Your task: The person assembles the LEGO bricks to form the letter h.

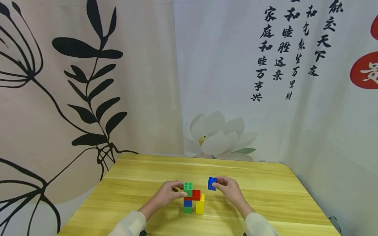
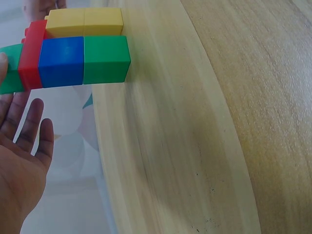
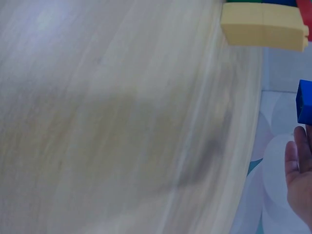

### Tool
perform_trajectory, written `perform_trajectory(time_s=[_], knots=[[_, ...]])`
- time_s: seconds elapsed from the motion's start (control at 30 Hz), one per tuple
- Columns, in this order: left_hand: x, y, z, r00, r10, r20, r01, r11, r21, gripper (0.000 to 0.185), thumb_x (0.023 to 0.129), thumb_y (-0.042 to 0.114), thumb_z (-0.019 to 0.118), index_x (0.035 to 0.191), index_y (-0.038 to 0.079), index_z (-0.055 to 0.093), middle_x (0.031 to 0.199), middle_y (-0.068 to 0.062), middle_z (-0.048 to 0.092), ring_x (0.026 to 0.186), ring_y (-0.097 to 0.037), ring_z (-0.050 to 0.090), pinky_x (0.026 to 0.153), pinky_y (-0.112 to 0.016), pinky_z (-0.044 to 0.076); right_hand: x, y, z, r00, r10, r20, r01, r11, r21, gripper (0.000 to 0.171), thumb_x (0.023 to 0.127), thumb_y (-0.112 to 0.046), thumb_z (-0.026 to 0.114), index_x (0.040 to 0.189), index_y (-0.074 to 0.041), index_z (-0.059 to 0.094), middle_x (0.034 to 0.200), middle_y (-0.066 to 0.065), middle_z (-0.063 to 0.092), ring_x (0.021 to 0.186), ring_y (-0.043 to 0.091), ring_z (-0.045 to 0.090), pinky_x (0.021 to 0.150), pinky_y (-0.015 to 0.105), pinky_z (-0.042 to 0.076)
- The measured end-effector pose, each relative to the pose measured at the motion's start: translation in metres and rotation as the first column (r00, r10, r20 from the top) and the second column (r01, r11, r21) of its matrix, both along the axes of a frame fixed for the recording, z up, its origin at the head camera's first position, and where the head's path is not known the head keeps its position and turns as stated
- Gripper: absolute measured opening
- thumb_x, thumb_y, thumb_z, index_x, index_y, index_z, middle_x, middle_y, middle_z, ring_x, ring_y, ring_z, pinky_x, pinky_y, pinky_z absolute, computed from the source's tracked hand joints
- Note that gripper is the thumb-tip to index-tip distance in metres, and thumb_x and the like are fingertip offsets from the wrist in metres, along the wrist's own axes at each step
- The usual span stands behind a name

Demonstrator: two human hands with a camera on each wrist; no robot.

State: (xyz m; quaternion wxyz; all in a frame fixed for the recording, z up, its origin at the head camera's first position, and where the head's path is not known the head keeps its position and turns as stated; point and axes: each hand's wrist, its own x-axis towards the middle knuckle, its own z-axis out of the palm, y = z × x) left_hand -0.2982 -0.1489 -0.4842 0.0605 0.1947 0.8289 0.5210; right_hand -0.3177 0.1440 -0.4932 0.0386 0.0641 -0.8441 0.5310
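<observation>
Printed cloth hangs behind a pale wooden table — black leaves on beige to one side, a white lotus and dark brush writing on the other.

Near the front middle of the table stands a small block tower. It has two legs: one is a green block at the bottom with a blue block on it, the other is a tall yellow block just beside them. A flat red block bridges the two legs, and a green studded block sits on top, over the green-and-blue leg.

The left hand has its grip clamped on the tower, fingertips pinching the top green block and the red one under it. In the left wrist view the palm lies open below the blocks.

Just right of the tower, clear of it and above the table, the right hand pinches a single blue block — fingers closed on its right side.
</observation>
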Motion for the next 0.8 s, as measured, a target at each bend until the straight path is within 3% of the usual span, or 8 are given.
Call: perform_trajectory(time_s=[0.37, 0.8], knots=[[0.0, 0.001, 0.001, 1.0, 0.01, 0.022, -0.01, 1.0, 0.015, 0.034, 0.087, 0.036, 0.074, 0.113, 0.015, 0.071, 0.111, -0.005, 0.068, 0.095, -0.019, 0.058, 0.075, -0.028, 0.05, 0.006, -0.012, 0.02, 0.999, 0.032, -0.012, -0.033, 0.996, -0.081, 0.051, 0.088, -0.033, 0.073, 0.129, -0.004, 0.063, 0.117, 0.011, 0.07, 0.106, 0.024, 0.067, 0.091, 0.037, 0.057], [-0.001, 0.0, 0.001, 1.0, 0.003, 0.015, -0.003, 1.0, 0.006, 0.036, 0.086, 0.039, 0.074, 0.112, 0.015, 0.071, 0.109, -0.004, 0.068, 0.093, -0.017, 0.058, 0.075, -0.027, 0.051, 0.015, -0.033, 0.042, 0.996, 0.083, -0.024, -0.085, 0.992, -0.093, 0.052, 0.089, -0.038, 0.071, 0.129, -0.006, 0.063, 0.12, 0.012, 0.07, 0.108, 0.024, 0.067, 0.093, 0.039, 0.056]])
